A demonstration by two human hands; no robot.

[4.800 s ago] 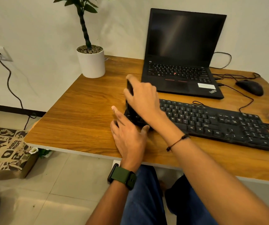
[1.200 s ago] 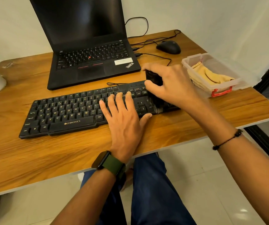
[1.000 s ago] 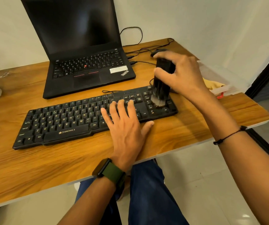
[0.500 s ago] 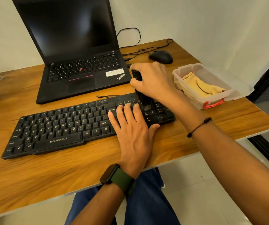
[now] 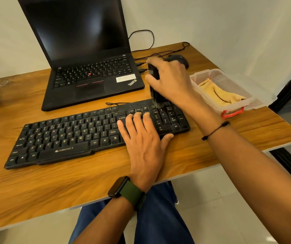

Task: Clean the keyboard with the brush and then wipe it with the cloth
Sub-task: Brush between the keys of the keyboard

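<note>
Bristles down, upright black brush (image 5: 156, 90) in the right hand's (image 5: 170, 80) curled grip meets the black keyboard's (image 5: 81, 134) numpad corner; flat left hand (image 5: 143, 143) steadies just beside.

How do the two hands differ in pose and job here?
The left hand lies flat with straight fingers on the keyboard, steadying it; the right hand curls around the upright brush. The left sits mid-keyboard, the right above the number pad's far corner. Both work the same keyboard.
</note>
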